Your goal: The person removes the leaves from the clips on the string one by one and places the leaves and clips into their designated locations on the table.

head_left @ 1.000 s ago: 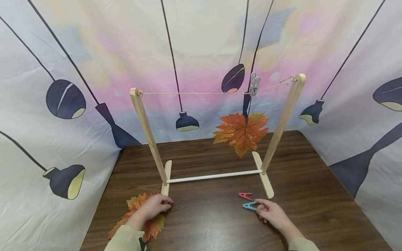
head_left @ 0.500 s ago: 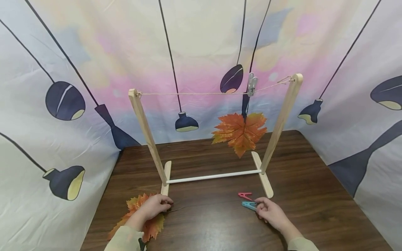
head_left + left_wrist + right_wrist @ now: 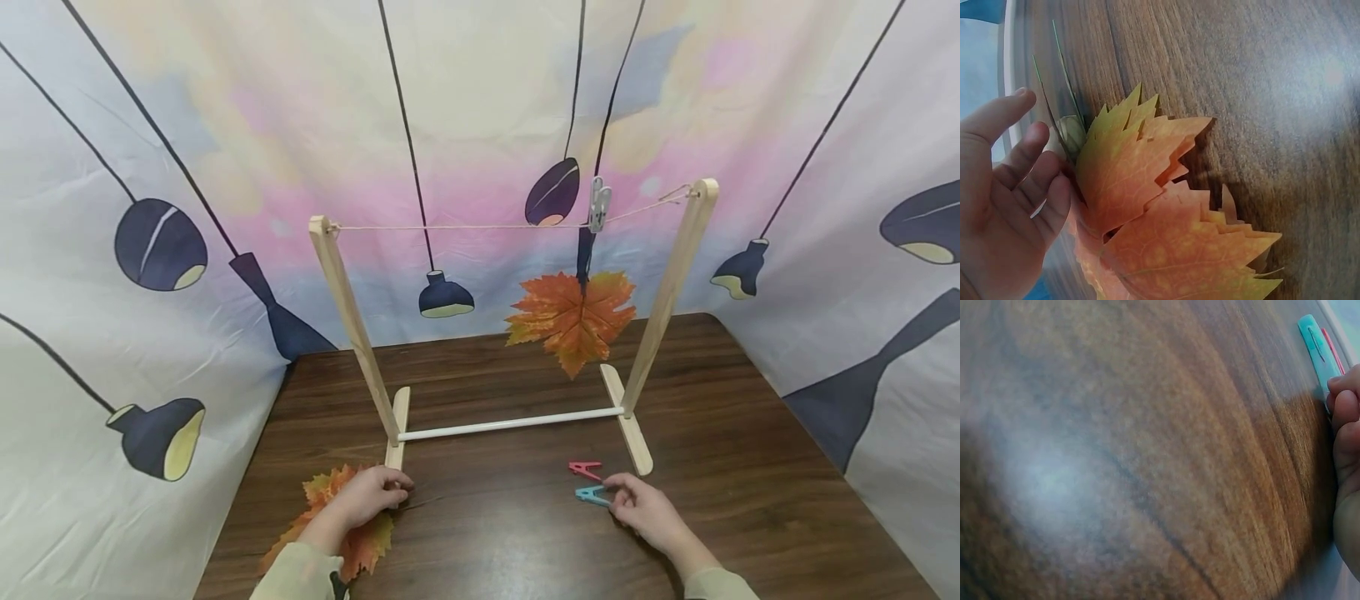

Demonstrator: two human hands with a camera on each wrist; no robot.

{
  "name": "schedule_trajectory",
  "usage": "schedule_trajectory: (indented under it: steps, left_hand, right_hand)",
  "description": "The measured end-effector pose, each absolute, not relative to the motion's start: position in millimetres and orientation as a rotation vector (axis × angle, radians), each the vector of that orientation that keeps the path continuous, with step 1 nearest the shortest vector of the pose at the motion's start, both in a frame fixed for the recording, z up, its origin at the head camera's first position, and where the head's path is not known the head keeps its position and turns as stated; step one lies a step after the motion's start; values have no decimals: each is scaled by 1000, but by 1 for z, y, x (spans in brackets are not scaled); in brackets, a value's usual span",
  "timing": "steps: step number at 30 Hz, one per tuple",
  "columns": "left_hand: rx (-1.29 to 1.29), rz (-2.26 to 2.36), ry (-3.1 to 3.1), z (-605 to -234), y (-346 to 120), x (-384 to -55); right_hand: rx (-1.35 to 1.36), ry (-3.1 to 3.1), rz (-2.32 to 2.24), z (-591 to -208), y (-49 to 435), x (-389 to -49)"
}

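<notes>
Currently, right fingers (image 3: 619,481) pinch the blue clip (image 3: 586,495); left fingers (image 3: 1036,134) curl loosely near leaves (image 3: 1166,253).

No text, label, brand, number or sign can be read in the head view or in either wrist view.

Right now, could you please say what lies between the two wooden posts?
The head view shows a string, grey clip, hanging orange leaf and, below, a white rod.
</notes>
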State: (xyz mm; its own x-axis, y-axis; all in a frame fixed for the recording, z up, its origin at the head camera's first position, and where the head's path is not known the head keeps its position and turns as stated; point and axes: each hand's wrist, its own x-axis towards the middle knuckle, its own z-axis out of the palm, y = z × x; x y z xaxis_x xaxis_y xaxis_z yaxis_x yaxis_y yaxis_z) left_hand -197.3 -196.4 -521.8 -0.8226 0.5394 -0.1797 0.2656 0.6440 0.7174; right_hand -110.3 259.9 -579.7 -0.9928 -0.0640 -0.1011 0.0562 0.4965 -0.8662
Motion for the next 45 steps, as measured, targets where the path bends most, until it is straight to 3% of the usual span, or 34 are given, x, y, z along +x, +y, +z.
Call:
schedule_trajectory:
  steps: [45]
  left_hand:
    - [581,1079,2485,-511,-187,-200]
  right_hand:
    - [-25,2479,-1672,-573,266,-108]
